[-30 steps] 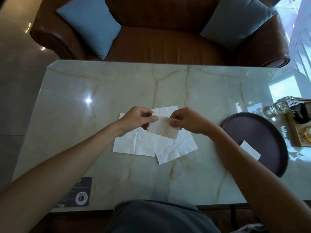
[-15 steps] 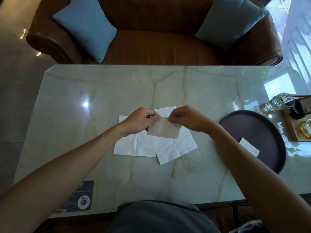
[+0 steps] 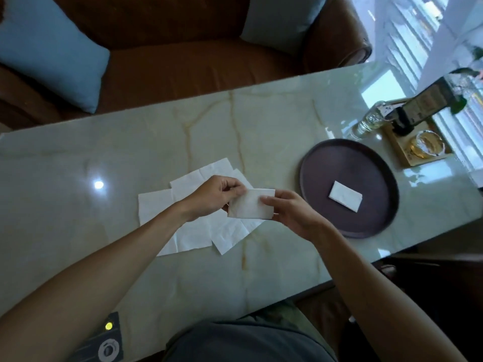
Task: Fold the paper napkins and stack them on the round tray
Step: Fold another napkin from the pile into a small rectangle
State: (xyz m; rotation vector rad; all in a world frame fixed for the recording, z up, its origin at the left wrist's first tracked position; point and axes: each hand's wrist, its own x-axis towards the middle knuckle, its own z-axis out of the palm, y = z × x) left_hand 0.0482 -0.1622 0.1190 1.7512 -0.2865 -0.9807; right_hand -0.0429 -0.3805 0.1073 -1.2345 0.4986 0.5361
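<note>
Far left: blue cushion (image 3: 49, 56) on brown sofa (image 3: 167, 64), beyond the table's far edge.

Near left edge of table: dark card (image 3: 104, 343) with round emblem and a yellow dot, lying flat.

Table: pale marble table (image 3: 78, 165), veined, glossy, with a bright light reflection left of centre.

Centre-left: unfolded napkins (image 3: 188, 231), white, creased, overlapping, spread flat on the table; partly covered by the forearm and hands above.

Left hand (image 3: 214, 195): raised above the spread sheets, fingers curled closed, thumb and fingertips pinching the left end of the folded napkin.

Centre: folded napkin (image 3: 251, 203), small white rectangle, held off the table between both hands, over the right part of the spread sheets, left of the tray.

Right hand (image 3: 290, 212): fingers closed on the right end of the same napkin, thumb on its upper face, remaining fingers underneath.

Right: round tray (image 3: 324, 163), dark, flat on the table, near its right edge.

On tray: second folded napkin (image 3: 345, 195), white rectangle, lying flat near the middle, set at a slant.

Far right: clear bottle (image 3: 368, 122), just beyond the tray; beside it a wooden stand (image 3: 407, 152) bearing a dark upright item and a golden round object.
</note>
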